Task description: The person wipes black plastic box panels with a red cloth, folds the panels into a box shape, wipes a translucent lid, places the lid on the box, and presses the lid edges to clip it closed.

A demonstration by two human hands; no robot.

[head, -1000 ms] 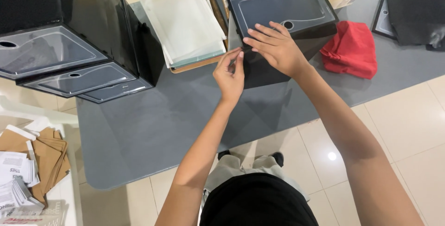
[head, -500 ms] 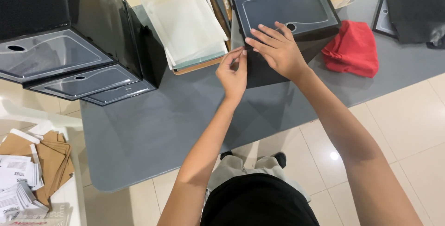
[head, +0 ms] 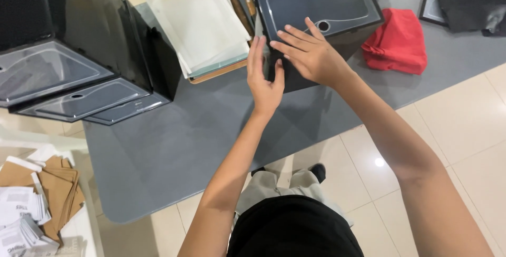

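Your black box (head: 321,12) stands at the mat's far edge, clear lid up, long axis running left-right. Your left hand (head: 263,78) now presses flat against its near-left corner instead of pinching; your right hand (head: 311,51) lies spread on top.

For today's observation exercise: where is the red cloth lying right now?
In the head view, the red cloth lies on the grey mat, upper right, just right of the black box under the right hand.

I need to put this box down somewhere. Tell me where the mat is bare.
The grey mat is bare between the stacked black boxes and the left hand, down to its near edge. Another bare strip lies below the red cloth. Around the black box under the right hand and the clear trays, it is crowded.
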